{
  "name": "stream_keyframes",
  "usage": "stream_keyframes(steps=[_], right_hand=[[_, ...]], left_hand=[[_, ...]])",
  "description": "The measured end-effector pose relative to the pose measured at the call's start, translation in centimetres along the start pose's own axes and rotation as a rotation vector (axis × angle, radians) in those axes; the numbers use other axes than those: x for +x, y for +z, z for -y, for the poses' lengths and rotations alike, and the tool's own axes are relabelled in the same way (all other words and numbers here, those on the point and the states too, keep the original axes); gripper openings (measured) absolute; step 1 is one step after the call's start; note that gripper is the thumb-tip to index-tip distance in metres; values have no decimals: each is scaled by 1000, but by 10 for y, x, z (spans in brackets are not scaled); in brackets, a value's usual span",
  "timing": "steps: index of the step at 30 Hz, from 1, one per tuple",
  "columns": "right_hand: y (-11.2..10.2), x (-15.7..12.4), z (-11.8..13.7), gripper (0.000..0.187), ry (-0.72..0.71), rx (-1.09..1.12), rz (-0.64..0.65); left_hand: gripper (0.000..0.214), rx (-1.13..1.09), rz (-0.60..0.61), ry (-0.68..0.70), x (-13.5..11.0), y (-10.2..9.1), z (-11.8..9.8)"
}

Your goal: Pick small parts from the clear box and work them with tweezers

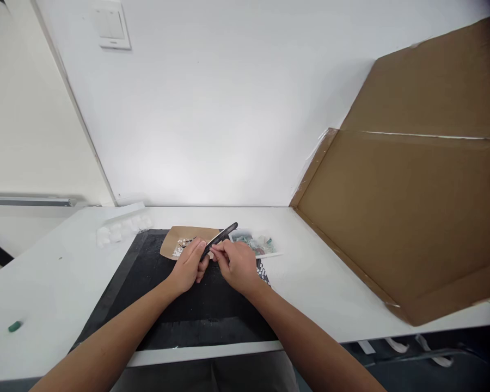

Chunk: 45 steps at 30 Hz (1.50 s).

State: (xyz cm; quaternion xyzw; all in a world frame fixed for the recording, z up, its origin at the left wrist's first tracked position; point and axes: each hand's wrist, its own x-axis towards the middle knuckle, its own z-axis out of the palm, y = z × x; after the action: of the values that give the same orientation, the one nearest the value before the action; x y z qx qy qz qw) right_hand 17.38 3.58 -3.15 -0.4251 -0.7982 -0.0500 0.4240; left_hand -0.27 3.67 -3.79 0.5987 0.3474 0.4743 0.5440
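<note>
Above the black mat (142, 299): I see the dark strip (228, 231) held at a slant, its far end rising to the right, a pale edge along one side.
Left hand (189, 265): fingers clamped on the lower part of the dark strip.
Right hand (240, 267): fingertips together at the strip's side; whether anything is pinched between them I cannot tell from here.
Brown paper tray (200, 232): just behind the left hand, white bits (181, 246) lying in it.
White tray (276, 254): behind the right hand, with greenish pieces (268, 243) in it.
Worktop (322, 288): white, under mat and trays; I spot a green piece (14, 326) well apart at left, large brown cardboard (396, 212) at right.
</note>
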Motion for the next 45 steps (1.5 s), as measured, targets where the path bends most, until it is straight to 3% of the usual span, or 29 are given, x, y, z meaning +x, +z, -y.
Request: stream_keyframes(steps=[7, 14, 23, 31, 39, 45], right_hand=[[-6, 6, -11, 15, 180, 55, -66], [1, 1, -2, 17, 108, 82, 69], [-11, 10, -17, 20, 400, 265, -18], [-8, 6, -8, 15, 250, 313, 83], [-11, 9, -11, 22, 380, 320, 6], [-4, 4, -5, 20, 256, 270, 110]], left_hand=[[39, 3, 25, -7, 0, 1, 1], [42, -2, 15, -1, 1, -1, 0], [41, 3, 32, -4, 0, -1, 1], [42, 8, 31, -3, 1, -1, 1], [40, 22, 17, -12, 2, 1, 0], [42, 31, 19, 6, 2, 0, 1]])
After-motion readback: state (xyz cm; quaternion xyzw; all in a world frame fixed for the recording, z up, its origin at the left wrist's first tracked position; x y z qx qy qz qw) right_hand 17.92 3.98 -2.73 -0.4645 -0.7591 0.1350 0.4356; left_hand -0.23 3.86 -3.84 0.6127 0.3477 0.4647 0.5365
